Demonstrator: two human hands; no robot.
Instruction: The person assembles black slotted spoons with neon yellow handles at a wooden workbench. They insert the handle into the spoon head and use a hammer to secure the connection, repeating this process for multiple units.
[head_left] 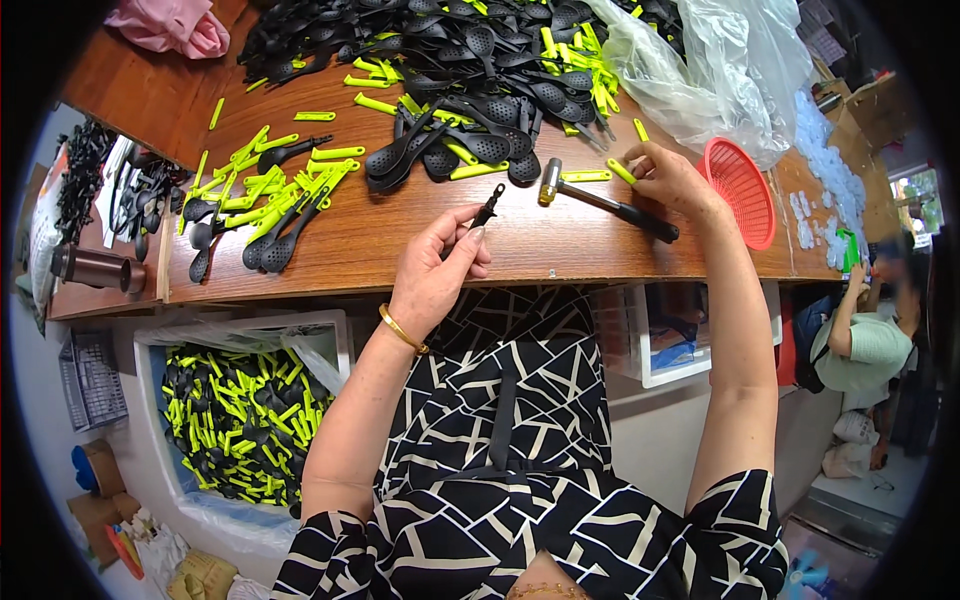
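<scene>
My left hand is closed around a black utensil, its narrow notched shaft end pointing up past the fingertips; the rest of it is hidden by the palm. Farther right, my right hand pinches a lime-green handle above the table. A second green handle lies just beyond those fingers. Between my hands a hammer with a brass-coloured head and black grip rests on the wooden table. Another green handle lies flat behind the hammer.
Black slotted spoons are heaped at the back; handled ones lie at left. A red basket and clear plastic bag are at right. A brown cylinder stands left. Below, a bin holds finished-looking utensils. Another person is far right.
</scene>
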